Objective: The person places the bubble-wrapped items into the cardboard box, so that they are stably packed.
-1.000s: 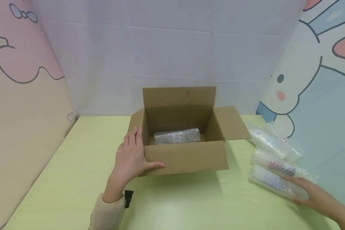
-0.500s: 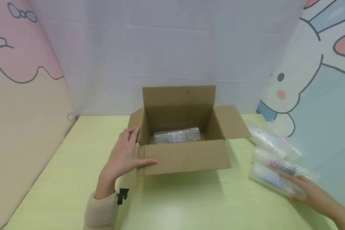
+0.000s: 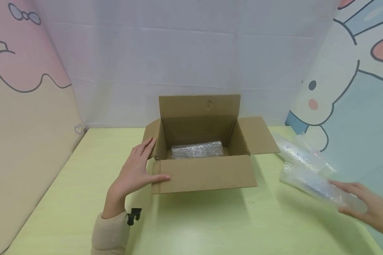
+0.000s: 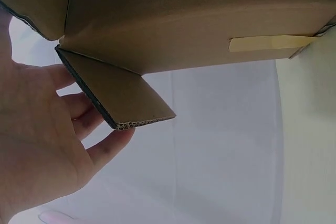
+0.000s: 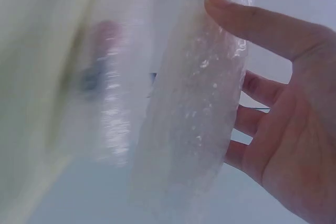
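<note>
An open cardboard box [image 3: 204, 173] stands on the table with its flaps folded out. A bubble-wrapped package [image 3: 198, 151] lies inside it. My left hand [image 3: 135, 173] rests at the box's front left corner, fingers along the outer side of the left flap [image 4: 113, 87] and thumb on the front flap. On the right, my right hand [image 3: 368, 205] holds a long, clear bubble-wrapped package [image 3: 319, 186] between thumb and fingers, just above the others. What the wrap encloses is hard to make out. In the right wrist view, the package [image 5: 194, 93] spans the hand's grip.
More bubble-wrapped packages [image 3: 297, 154] lie at the table's right edge, one with red and dark patches [image 5: 100, 56] in the right wrist view. A white cloth [image 3: 191, 56] hangs behind the yellow-green table [image 3: 67, 198]. Cartoon-printed panels [image 3: 364, 134] flank both sides.
My right hand has lifted the nearest package off the table and moved it slightly to the right. The left hand has shifted a little left, and the front flap's left corner now shows.
</note>
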Available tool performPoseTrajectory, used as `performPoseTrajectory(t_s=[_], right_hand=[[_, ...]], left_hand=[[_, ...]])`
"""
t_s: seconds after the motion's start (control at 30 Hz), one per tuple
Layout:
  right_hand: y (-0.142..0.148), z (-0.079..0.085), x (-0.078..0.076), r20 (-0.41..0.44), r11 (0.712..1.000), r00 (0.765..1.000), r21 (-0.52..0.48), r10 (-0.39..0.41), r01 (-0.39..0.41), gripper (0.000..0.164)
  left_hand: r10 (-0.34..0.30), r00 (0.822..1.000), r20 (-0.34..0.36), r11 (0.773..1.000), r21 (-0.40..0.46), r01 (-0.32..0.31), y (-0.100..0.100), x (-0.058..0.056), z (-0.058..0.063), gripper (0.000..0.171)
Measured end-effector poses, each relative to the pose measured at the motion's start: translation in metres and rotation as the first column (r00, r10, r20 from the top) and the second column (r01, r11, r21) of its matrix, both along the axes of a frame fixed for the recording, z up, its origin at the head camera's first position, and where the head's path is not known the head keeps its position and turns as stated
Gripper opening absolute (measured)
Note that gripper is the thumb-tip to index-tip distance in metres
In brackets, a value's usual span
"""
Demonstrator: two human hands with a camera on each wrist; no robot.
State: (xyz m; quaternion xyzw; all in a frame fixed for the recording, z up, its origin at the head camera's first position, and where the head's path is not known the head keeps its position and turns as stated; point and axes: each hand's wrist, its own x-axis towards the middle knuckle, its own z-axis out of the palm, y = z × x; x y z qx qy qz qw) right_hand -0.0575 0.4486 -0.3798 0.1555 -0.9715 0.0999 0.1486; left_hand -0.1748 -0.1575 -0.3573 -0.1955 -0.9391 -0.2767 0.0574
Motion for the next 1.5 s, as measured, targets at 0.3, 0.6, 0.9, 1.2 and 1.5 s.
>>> performPoseTrajectory(t_s=[0.3,0.6,0.9,1.2,1.5], right_hand=[[-0.041,0.087,-0.036,-0.116,0.992,0.991,0.114,0.061,-0.048,0.096],[-0.122,0.152,-0.089,-0.128,0.928,0.926,0.169,0.356,-0.333,0.083],[-0.214,0.167,-0.144,0.106,0.868,0.893,0.212,0.437,-0.45,0.073],[-0.274,0.155,-0.182,0.323,0.824,0.848,0.257,0.419,-0.505,0.071],[-0.31,0.133,-0.206,0.44,0.711,0.809,0.415,0.389,-0.568,0.072]], left_hand=[[0.01,1.0,0.002,1.0,-0.005,-0.01,0.0,0.0,0.001,0.121],[0.015,1.0,0.007,1.0,-0.023,-0.015,0.004,0.002,-0.001,0.121],[0.033,0.999,0.023,0.999,-0.018,-0.032,0.009,0.005,0.002,0.121],[0.042,0.999,0.029,0.999,-0.013,-0.042,0.012,0.006,0.003,0.121],[0.041,0.999,0.016,0.999,-0.011,-0.041,0.011,0.007,0.003,0.121]])
